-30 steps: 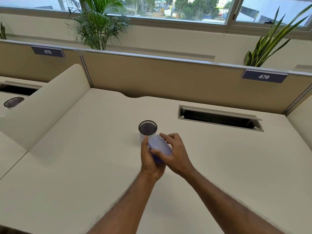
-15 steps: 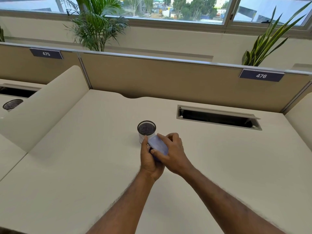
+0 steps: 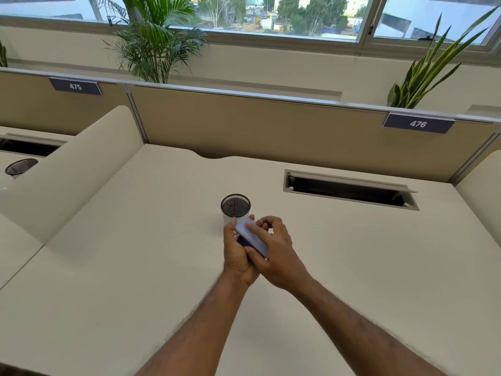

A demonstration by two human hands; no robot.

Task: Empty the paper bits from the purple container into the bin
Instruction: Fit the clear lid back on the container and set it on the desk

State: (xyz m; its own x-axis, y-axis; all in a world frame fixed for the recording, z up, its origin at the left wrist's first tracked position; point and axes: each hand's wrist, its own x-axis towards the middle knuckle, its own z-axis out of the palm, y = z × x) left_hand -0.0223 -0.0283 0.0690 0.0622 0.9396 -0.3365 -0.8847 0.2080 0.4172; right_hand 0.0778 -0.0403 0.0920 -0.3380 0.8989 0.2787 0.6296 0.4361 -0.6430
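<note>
A small purple container (image 3: 250, 236) is held between both hands over the middle of the cream desk (image 3: 135, 267). It is tilted, with its far end touching or just over the near side of a small round mesh bin (image 3: 235, 207). My left hand (image 3: 237, 253) wraps it from the left and below. My right hand (image 3: 273, 252) grips it from the right, fingers on its pale top face. The container's inside and any paper bits are hidden.
A rectangular cable slot (image 3: 349, 189) opens in the desk at the back right. A tan partition (image 3: 271, 126) runs along the back. A curved cream divider (image 3: 81, 169) bounds the left, with another mesh cup (image 3: 20, 167) on the neighbouring desk.
The hands and container have barely shifted. My right fingers have lifted and curled slightly on the container's top, and its pale face shows more lengthwise.
</note>
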